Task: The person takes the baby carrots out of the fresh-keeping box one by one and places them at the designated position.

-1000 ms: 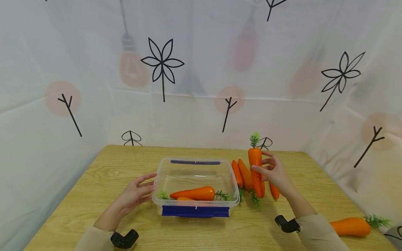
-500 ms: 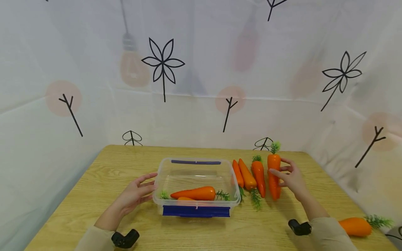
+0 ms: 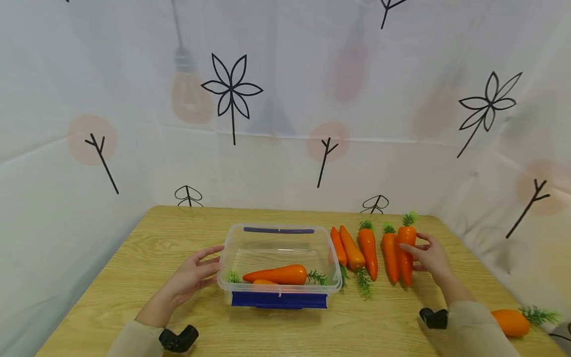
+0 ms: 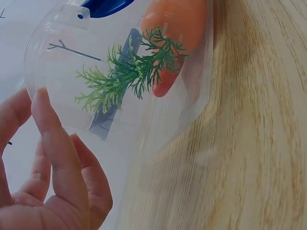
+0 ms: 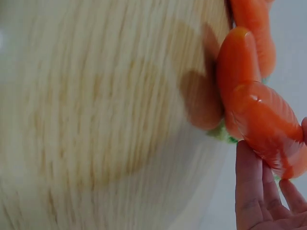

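Observation:
A clear plastic container (image 3: 339, 277) with blue clips sits mid-table. Lying in it along the front is a carrot (image 3: 278, 275) with green leaves, part of another showing beneath. My left hand (image 3: 189, 277) is at the container's left side, its fairly straight fingertips touching the rim in the left wrist view. On the right, my right hand (image 3: 432, 258) pinches a carrot (image 3: 406, 255) between thumb and fingers, leafy end up and away from me. Just left of it lies a carrot (image 3: 390, 255), overlapped by the held carrot (image 5: 264, 124) in the right wrist view.
Right of the container, a row holds more carrots (image 3: 368, 253), two of them with leaves toward me. One larger carrot (image 3: 510, 322) lies at the right front, partly behind the sleeve. A printed white curtain (image 3: 276, 168) hangs behind the wooden table (image 3: 178, 228).
My right hand has moved right, with a carrot in its fingers. Two carrots now lie apart in the row where it passed. The left hand and the container have stayed put.

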`<state>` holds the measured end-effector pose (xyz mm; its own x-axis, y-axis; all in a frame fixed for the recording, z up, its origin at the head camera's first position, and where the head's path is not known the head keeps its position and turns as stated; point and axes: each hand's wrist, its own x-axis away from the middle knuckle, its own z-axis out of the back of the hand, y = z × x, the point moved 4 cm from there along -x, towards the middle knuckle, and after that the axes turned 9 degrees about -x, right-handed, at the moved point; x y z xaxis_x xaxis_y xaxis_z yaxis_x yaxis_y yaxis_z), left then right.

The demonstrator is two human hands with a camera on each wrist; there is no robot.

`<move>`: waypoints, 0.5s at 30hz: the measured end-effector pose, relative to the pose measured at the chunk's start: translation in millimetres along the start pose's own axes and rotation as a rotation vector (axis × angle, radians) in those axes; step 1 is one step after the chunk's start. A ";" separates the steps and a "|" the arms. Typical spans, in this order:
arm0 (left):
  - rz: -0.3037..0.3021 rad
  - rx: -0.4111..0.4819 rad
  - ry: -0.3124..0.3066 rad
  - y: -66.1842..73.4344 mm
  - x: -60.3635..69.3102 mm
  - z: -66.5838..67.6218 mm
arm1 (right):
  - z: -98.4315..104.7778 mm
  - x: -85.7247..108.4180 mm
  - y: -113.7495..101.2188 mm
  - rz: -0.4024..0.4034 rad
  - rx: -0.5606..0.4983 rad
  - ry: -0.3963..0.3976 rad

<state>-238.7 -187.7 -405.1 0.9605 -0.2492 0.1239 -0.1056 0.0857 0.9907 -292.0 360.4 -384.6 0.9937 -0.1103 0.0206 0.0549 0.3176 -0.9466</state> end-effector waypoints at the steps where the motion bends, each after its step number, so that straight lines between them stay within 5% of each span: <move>1: -0.003 -0.004 -0.001 0.4 0.2 0.0 | 1.2 -1.2 2.6 -0.020 -0.002 -0.008; 15: -0.009 -0.003 0.006 3.3 1.6 0.4 | -1.2 -16.6 19.6 -0.140 0.016 -0.109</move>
<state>-237.7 -188.3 -401.6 0.9629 -0.2440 0.1150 -0.0964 0.0868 0.9915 -307.5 367.3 -403.9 0.9810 -0.0522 0.1871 0.1939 0.3215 -0.9268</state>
